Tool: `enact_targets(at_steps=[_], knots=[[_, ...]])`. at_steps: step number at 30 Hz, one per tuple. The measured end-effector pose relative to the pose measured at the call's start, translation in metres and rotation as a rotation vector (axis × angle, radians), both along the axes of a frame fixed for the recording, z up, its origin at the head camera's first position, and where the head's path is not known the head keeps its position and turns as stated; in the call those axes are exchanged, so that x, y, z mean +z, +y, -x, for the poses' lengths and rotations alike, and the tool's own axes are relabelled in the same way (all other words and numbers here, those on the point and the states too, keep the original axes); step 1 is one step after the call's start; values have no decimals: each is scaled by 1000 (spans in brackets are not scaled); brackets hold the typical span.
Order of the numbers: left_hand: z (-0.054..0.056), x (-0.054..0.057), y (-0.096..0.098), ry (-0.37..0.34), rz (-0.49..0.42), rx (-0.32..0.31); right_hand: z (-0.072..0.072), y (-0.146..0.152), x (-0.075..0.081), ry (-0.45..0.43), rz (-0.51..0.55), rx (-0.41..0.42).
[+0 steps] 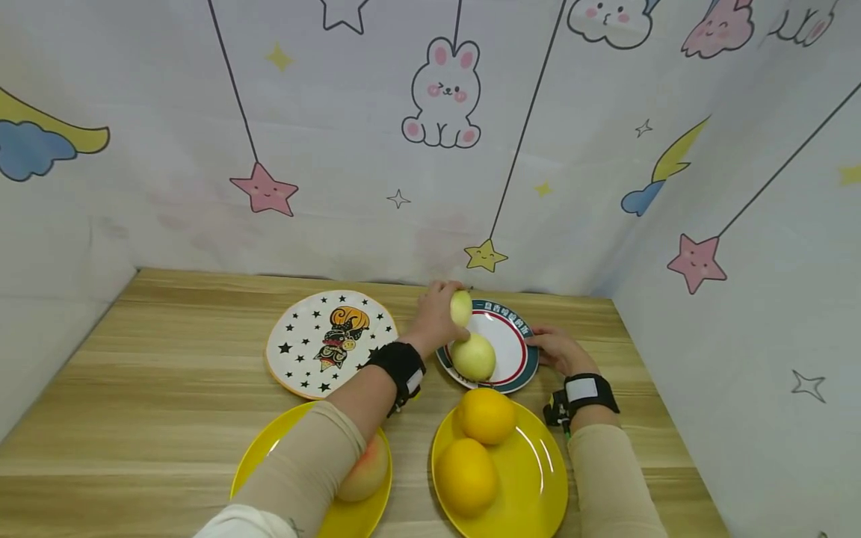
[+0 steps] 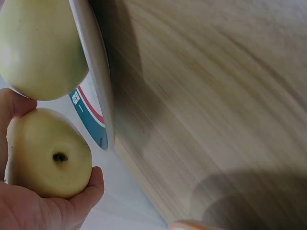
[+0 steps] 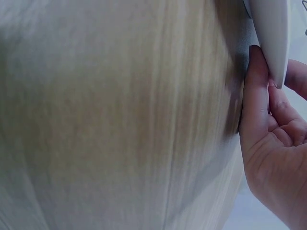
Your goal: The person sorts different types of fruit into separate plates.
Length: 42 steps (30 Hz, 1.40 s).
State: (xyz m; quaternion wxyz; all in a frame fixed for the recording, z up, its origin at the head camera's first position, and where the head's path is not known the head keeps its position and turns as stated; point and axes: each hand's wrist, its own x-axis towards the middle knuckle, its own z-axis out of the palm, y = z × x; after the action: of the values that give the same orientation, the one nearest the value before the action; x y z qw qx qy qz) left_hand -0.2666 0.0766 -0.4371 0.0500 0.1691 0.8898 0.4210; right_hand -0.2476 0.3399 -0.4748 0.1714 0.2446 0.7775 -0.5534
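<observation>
My left hand [image 1: 437,317] grips a round, pale yellow-green fruit [image 2: 48,153] by its sides, its dark end facing the left wrist camera. This fruit is above the far left side of a white plate with a teal rim [image 1: 514,321]. A second pale yellow-green fruit [image 1: 474,357] sits on that plate, close to my left thumb. At the plate's right edge, my right hand [image 1: 561,350] pinches the rim; in the right wrist view, the plate's edge [image 3: 273,38] lies between its fingers. The palm side of the left hand is partly hidden in the head view.
A white round board with stars and a cartoon figure [image 1: 303,336] lies at the back left. Nearer, a yellow plate [image 1: 262,448] holds a peach [image 1: 366,471], partly behind my left arm. Another yellow plate [image 1: 538,493] bears two oranges [image 1: 467,478]. A printed cloth wall [image 1: 363,239] stands behind.
</observation>
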Motion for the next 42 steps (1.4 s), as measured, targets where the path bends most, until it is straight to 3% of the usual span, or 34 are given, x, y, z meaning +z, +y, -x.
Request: enact_targets(at_steps=[11,17,26,36,42], knots=[[-8,-2,11,-44,-66,-24,-7,-3,4,5,-11,17],[-9,-8,13,-29,-16,-70,-7,-3,2,1,-7,9],[-11,-7,16,-94,0,-136,-1,-3,3,-3,4,-15],[-10,-10,13,-63,99,-182,1,1,0,1,8,3],[-10,-6,6,-42,144,-224,1,0,2,-6,2,1]])
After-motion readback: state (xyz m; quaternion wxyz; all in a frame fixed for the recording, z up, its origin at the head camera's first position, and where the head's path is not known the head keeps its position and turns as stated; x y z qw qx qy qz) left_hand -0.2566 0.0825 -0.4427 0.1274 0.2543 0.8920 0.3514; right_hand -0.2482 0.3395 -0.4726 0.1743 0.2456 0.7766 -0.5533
